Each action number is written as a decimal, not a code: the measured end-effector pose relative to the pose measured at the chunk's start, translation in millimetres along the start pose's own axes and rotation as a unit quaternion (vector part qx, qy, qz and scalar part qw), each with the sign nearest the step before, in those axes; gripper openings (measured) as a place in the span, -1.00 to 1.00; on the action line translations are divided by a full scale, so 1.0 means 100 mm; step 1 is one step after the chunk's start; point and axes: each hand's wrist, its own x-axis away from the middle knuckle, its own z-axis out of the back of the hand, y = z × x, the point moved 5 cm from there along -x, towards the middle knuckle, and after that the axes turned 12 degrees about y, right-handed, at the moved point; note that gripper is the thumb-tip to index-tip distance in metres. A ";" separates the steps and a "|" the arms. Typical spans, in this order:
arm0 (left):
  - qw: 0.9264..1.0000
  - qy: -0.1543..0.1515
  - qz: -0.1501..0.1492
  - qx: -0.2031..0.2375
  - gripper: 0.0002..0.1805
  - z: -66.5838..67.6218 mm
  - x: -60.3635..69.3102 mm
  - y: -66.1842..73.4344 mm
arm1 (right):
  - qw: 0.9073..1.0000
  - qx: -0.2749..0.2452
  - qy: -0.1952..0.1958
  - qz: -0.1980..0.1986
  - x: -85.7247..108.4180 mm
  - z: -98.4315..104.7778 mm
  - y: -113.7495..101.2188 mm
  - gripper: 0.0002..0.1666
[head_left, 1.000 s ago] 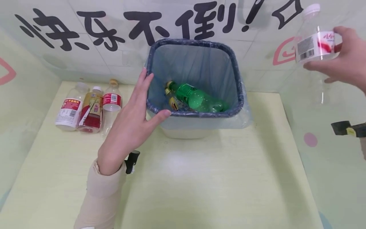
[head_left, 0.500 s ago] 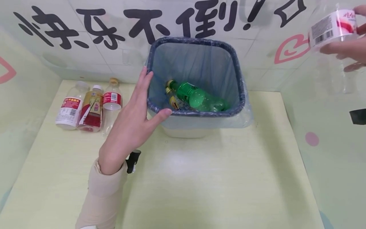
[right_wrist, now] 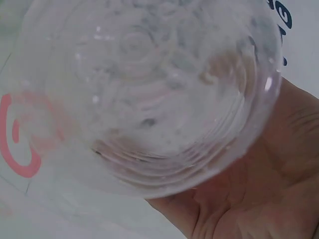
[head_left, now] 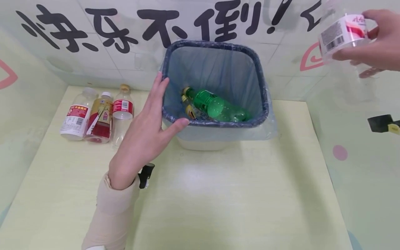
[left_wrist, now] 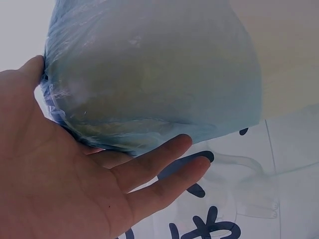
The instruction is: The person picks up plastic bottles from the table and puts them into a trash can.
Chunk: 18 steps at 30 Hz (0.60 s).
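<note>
My left hand point(head_left: 142, 135) rests against the left rim of a waste bin point(head_left: 215, 133), fingers extended. A bluish bin liner point(left_wrist: 159, 74) covers the bin and folds over its dark rim. Inside lie a green plastic bottle point(head_left: 215, 106) and a smaller bottle with a yellow label point(head_left: 190, 111). At the upper right, my right hand point(head_left: 379, 43) grips a clear plastic bottle point(head_left: 345, 33) with a white and red label, held in the air. Its round clear base point(right_wrist: 154, 109) fills much of the right wrist view. Another faint clear shape shows below that hand; I cannot tell what it is.
Left of the bin, a white-labelled bottle point(head_left: 75, 118), a gold and red-labelled bottle point(head_left: 99, 119) and a red-labelled bottle with an orange cap point(head_left: 123, 109) stand side by side on the pale table point(head_left: 231, 201). A wall point(head_left: 137, 62) with black lettering rises behind.
My right hand with the clear bottle moves right, partly out of view, then comes back left. My left hand stays on the bin's rim.
</note>
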 end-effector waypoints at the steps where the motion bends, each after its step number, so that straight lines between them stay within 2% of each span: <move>1: 1.000 0.000 0.000 -0.001 0.02 0.00 0.00 0.00 | 1.000 -0.009 -0.011 0.007 0.00 -0.02 -0.04 0.09; 6: 1.000 -0.004 0.001 -0.001 0.01 0.00 0.01 0.01 | 0.999 -0.009 -0.043 0.017 -0.07 -0.14 -0.11 0.08; 10: 1.000 -0.005 0.002 0.002 0.01 0.01 0.01 0.00 | 0.998 0.015 -0.044 0.036 -0.13 -0.20 -0.19 0.11; 18: 1.000 -0.006 0.005 0.005 0.01 0.01 0.02 0.00 | 0.997 0.006 -0.055 0.048 0.00 -0.23 -0.60 0.13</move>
